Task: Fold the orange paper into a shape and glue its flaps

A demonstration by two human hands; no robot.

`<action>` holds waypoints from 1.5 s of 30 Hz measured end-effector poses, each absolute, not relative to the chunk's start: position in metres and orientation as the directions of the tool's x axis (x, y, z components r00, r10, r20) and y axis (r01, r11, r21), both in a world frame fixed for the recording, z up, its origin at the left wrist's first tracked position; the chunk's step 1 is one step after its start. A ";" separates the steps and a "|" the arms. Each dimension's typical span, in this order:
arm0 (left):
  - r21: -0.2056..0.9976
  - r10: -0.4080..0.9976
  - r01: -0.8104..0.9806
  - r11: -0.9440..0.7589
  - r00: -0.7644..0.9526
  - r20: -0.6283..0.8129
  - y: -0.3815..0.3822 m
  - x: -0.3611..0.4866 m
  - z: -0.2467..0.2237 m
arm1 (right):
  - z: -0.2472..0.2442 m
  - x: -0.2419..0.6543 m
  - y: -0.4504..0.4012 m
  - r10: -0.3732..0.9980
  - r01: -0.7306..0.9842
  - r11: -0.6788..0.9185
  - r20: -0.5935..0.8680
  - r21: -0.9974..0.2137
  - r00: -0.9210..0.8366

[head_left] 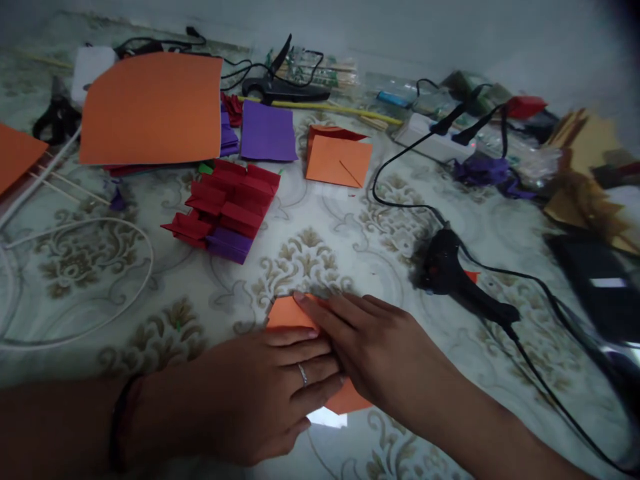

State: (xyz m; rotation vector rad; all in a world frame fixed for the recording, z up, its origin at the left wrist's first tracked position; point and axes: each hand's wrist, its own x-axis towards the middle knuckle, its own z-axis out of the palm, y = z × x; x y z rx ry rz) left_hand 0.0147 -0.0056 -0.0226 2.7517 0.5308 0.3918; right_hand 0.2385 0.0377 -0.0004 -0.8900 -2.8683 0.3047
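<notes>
A piece of orange paper (286, 313) lies on the patterned surface close in front of me, mostly covered by my hands. My left hand (285, 387), with a ring on one finger, rests flat across it with the fingers stretched out. Over its upper right part, my right hand (373, 340) presses down, fingers extended and meeting the left fingertips. A lower corner of the sheet shows beneath the hands. Beyond them sit a block of folded red paper pieces (235, 200) with one purple piece (230, 243), and a folded orange paper piece (340, 160).
A black glue gun (460, 277) with its cord lies at the right, near a dark phone-like object (595, 287). Orange sheets (155, 110), a purple sheet (269, 131), scissors (57, 113) and a white power strip (435, 137) stand further back. A white cable (150, 253) loops at left.
</notes>
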 end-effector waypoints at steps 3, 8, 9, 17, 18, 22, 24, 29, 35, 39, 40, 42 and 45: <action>0.306 0.387 0.319 -0.897 0.901 0.195 -0.004 0.016 -0.016 | -0.001 0.239 0.037 0.571 0.544 0.811 0.094 -0.214 -0.815; 0.253 0.452 0.399 -0.881 0.868 0.205 -0.001 0.016 -0.009 | 0.000 0.238 0.035 0.600 0.575 0.796 0.115 -0.190 -0.792; 0.245 0.470 0.420 -0.874 0.858 0.206 -0.001 0.015 -0.009 | 0.000 0.238 0.035 0.612 0.587 0.788 0.125 -0.184 -0.781; 0.285 0.737 0.680 -0.676 0.618 0.273 0.007 0.010 -0.013 | -0.007 0.239 0.036 0.763 0.689 0.636 0.149 -0.347 -0.629; 0.293 0.753 0.694 -0.658 0.594 0.283 0.008 0.009 -0.015 | -0.006 0.239 0.037 0.786 0.691 0.596 0.121 -0.409 -0.606; 0.327 0.783 0.712 -0.621 0.542 0.306 0.010 0.007 -0.022 | 0.000 0.238 0.042 0.841 0.687 0.397 -0.058 -0.608 -0.538; 0.338 0.793 0.718 -0.608 0.529 0.304 0.010 0.007 -0.023 | 0.002 0.238 0.044 0.841 0.688 0.335 -0.125 -0.644 -0.526; 0.346 0.816 0.739 -0.578 0.510 0.273 0.012 0.008 -0.021 | 0.003 0.241 0.043 0.821 0.652 0.411 -0.053 -0.637 -0.569; 0.377 0.813 0.721 -0.582 0.519 0.263 0.015 0.007 -0.021 | 0.008 0.237 0.046 0.810 0.699 0.359 -0.165 -0.619 -0.563; 0.414 0.762 0.645 -0.643 0.594 0.257 0.016 0.007 -0.020 | 0.013 0.234 0.050 0.807 0.722 0.310 -0.230 -0.619 -0.544; 0.413 0.741 0.622 -0.665 0.620 0.258 0.016 0.007 -0.020 | 0.014 0.234 0.050 0.801 0.714 0.315 -0.229 -0.625 -0.554; 0.400 0.701 0.585 -0.705 0.659 0.271 0.017 0.007 -0.019 | 0.014 0.235 0.049 0.791 0.697 0.341 -0.208 -0.630 -0.575; 0.394 0.699 0.583 -0.710 0.652 0.295 0.016 0.006 -0.018 | 0.016 0.233 0.044 0.802 0.706 0.361 -0.184 -0.610 -0.568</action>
